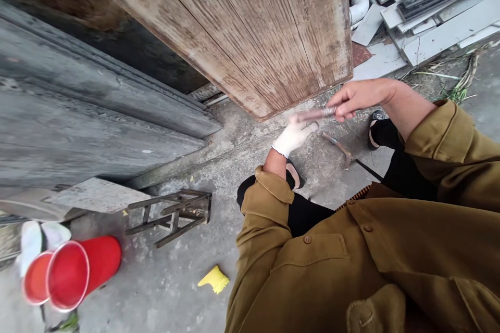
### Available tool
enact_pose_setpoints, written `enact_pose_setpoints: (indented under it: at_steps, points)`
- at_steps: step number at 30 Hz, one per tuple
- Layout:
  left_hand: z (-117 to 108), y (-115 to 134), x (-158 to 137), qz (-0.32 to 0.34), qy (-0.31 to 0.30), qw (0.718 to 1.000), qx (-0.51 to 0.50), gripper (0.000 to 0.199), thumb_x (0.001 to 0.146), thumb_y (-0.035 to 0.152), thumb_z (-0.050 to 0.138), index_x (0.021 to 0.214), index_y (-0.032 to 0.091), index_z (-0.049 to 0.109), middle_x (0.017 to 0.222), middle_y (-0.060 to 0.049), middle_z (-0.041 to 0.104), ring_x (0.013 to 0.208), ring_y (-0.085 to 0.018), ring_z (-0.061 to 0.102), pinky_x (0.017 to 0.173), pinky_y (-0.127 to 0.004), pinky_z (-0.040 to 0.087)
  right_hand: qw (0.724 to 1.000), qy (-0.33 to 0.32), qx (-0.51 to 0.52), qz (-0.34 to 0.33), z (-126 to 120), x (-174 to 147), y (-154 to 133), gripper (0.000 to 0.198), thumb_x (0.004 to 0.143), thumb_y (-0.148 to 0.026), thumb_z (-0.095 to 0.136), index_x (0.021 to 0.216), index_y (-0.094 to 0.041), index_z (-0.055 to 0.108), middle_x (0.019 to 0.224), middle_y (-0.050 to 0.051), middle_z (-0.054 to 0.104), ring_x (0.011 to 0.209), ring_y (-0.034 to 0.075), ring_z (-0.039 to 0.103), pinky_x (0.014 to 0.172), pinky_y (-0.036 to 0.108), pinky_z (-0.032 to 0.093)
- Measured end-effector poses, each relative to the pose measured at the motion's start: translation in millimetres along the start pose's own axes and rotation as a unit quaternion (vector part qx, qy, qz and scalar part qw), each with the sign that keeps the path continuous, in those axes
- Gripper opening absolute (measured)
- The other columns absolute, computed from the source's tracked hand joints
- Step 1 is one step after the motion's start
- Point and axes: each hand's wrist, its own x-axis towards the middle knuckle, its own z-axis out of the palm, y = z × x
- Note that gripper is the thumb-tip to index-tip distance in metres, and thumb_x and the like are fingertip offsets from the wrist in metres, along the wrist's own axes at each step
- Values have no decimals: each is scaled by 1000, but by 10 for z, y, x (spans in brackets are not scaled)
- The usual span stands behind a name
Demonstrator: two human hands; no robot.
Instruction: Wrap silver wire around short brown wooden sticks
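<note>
My right hand (349, 99) is bare, its fingers closed round one end of a short reddish-brown wooden stick (310, 115) with wire wound round it near my grip. My left hand (294, 134), in a white glove, is at the other end, closed about it; motion blurs the stick and the glove's fingers. Below my hands, a wooden-handled tool (339, 146) with a bluish band and a bent end lies on the concrete between my feet. A weathered plank door panel (250, 36) stands just ahead, its lower edge close to my hands.
A small wooden stool (175, 214) lies on its side at the left. Beyond it are red buckets (102, 260) tipped over. Something yellow (214, 279) lies on the ground. Grey boards (78, 104) stand at left; stacked tiles and planks (437, 21) lie beside a white pipe (359, 6) at upper right.
</note>
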Motion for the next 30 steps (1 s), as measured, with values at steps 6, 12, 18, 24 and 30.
enact_pose_setpoints:
  at_steps: [6,12,18,24,30]
  points:
    - [79,123,-16,16,-55,994,-93,33,94,41,48,91,14,66,71,0,59,62,-11,48,63,-24,42,964,239,-60,100,-45,72,59,48,97,-57,45,107,-17,70,86,8,68,80,20,59,72,32,41]
    - [91,172,-8,25,-53,998,-20,29,92,36,50,89,16,71,83,-5,69,76,-17,59,76,-30,48,933,128,-284,180,41,228,159,29,93,-33,56,106,-14,73,101,15,70,92,26,62,76,36,38]
    - [-3,39,-25,27,-14,999,27,29,93,36,50,94,16,70,88,-5,70,84,-19,61,84,-32,47,958,-159,-203,123,176,243,164,18,90,-24,58,89,-14,73,70,2,64,67,15,55,68,31,37]
    - [-12,-94,4,13,30,999,4,30,96,36,47,90,13,66,85,-5,67,80,-17,59,80,-29,46,992,-106,-67,11,40,110,14,23,93,-36,57,96,-18,72,76,0,65,69,12,56,70,27,40]
    - [59,0,47,24,-21,999,28,28,97,35,47,86,16,64,79,-2,63,77,-15,56,75,-26,43,964,212,-148,68,-2,158,163,42,96,-44,50,126,-19,67,106,8,72,93,23,64,80,33,42]
